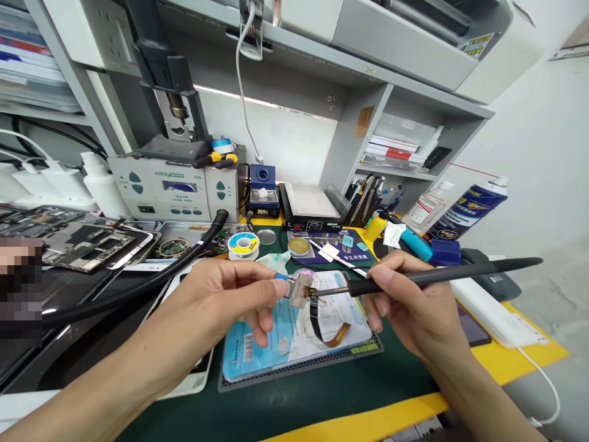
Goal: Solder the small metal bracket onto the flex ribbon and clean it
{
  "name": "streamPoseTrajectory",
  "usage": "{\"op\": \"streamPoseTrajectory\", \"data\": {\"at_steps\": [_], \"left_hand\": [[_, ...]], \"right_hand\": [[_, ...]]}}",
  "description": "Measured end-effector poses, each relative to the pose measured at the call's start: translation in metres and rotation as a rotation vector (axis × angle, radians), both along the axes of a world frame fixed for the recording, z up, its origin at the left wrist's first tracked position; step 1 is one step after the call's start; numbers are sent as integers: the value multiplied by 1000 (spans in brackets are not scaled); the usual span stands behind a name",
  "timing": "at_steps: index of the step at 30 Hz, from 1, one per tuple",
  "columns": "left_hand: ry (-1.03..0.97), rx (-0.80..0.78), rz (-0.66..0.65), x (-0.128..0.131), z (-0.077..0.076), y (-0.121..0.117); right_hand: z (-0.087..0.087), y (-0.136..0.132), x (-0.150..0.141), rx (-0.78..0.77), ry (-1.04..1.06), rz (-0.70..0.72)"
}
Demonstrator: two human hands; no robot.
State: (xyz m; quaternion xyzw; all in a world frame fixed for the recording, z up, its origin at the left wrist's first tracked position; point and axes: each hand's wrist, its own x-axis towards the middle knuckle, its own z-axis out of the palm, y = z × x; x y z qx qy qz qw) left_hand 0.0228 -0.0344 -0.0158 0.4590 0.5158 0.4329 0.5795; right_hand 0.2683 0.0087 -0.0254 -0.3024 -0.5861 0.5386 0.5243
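My left hand (230, 298) pinches a small metal piece (300, 290) with a blue end by my fingertips; its exact kind is unclear. From it hangs a flex cable (338, 334), black above and orange-brown at its lower end. In my right hand (409, 301) is a soldering iron (442, 274) with a dark handle, pointing left. Its tip meets or nearly meets the cable end at the metal piece; contact cannot be made out. Below both hands lies a blue-and-white packet (264, 350) on a dark-edged mat (294, 376).
Behind stand a grey rework station (177, 187), a solder spool (243, 245), a tin of yellowish paste (299, 247) and a hot plate (308, 205). Phone parts (92, 242) and a thick black hose (184, 261) lie left. A spray can (469, 205) and white power strip (499, 316) are right.
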Motion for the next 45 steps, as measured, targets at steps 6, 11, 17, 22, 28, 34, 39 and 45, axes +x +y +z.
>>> {"op": "streamPoseTrajectory", "data": {"at_steps": [6,11,17,22,28,34,39,45], "left_hand": [[44,-1,-8,-1,-1,0],[62,-26,3,2,5,-1],[79,-24,13,1,2,0],[84,-8,-5,0,0,1],[93,-19,3,3,8,-3],[83,-26,-12,0,5,-1],[75,-40,-40,-2,4,1],[77,-33,-52,-3,4,0]], "right_hand": [[-3,-2,-1,63,-94,5],[-2,-1,-1,69,-95,-1],[-2,-3,0,79,-113,-16],[-2,-2,-1,77,-130,-19],[-2,-1,-2,77,-137,-20],[-3,1,-1,63,-91,-30],[-2,0,0,52,-75,-8],[0,-5,-4,56,-140,-37]]}}
